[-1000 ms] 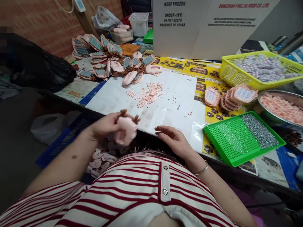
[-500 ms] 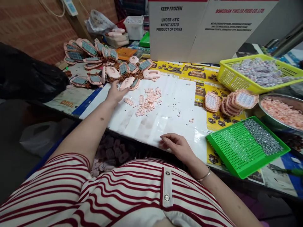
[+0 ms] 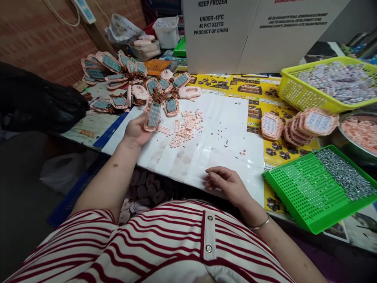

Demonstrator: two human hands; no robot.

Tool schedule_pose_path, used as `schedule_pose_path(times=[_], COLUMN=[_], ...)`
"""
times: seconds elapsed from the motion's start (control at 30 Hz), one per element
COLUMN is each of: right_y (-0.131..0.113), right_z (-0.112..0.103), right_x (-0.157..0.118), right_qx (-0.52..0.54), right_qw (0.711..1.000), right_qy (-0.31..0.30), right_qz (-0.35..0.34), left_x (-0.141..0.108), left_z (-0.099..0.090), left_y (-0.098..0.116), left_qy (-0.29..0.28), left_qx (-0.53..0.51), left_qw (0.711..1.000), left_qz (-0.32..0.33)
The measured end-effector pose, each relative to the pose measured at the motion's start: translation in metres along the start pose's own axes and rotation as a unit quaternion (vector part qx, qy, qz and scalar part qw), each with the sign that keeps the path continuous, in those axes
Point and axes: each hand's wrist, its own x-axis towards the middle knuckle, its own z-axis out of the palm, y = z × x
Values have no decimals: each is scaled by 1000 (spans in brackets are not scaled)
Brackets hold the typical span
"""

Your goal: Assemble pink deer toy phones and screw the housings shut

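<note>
In my left hand [image 3: 138, 129] is a pink plastic casing half [image 3: 153, 116] with a grey-green circuit board set in it, fingers wrapped round its lower side. Brown wires trail from its top. Just behind it, a heap of similar casings with boards [image 3: 172, 106] and brown wires spreads over the table's left side. My right hand [image 3: 225, 182] rests at the near edge of the white sheet [image 3: 200, 157], half curled, with nothing visible in it. Between the hands lie small pink buttons [image 3: 180, 139] and pink rectangular frames [image 3: 177, 125].
Stacked pink casings [image 3: 313, 124] stand at right beside a yellow basket [image 3: 300, 92] of small packed parts. A green perforated tray [image 3: 303, 188] holds screws [image 3: 347, 175]. A metal bowl [image 3: 347, 143] contains pink pieces. A large carton [image 3: 220, 51] stands behind; a black bag [image 3: 38, 98] sits left.
My left hand has picked a casing from the heap's near edge and brought it slightly toward me, turned board side up. The right hand stays about where it was. The view has shifted slightly.
</note>
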Motion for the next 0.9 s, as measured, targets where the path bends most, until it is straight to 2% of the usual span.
schedule_pose_path(times=[0.13, 0.23, 0.33, 0.4, 0.43, 0.5, 0.57, 0.63, 0.73, 0.83, 0.9], right_y=[3, 2, -10, -22, -29, -39, -44, -42, -33, -24, -19], right_z=[2, 5, 6, 4, 3, 0, -2, -3, -2, 2, 5], right_x=[-1, -1, 2, 4, 4, 4, 2, 1, 0, -2, -4], right_qx=[-16, -33, -46, -42, -41, -54, -70, -74, -64, -117, -187], right_qw=[1000, 998, 985, 965, 961, 973, 986, 992, 994, 985, 962], right_qy=[3, 26, 102, 159, 166, 124, 56, 10, 2, 51, 107], right_qz=[-20, -46, -134, -202, -216, -190, -139, -104, -85, -117, -166], left_x=[-48, -86, -125, -149, -159, -174, -183, -188, -189, -189, -189], left_z=[20, 44, 66, 75, 79, 84, 87, 89, 90, 91, 90], left_y=[7, -3, -24, -38, -44, -51, -53, -51, -47, -46, -46], left_qy=[-89, -152, -226, -285, -314, -363, -392, -400, -395, -387, -366], left_qx=[-125, -166, -177, -183, -185, -183, -177, -155, -95, -55, -38], left_qw=[988, 973, 948, 917, 897, 858, 839, 844, 861, 874, 888], left_qz=[-20, -53, -136, -211, -251, -314, -333, -323, -306, -289, -277])
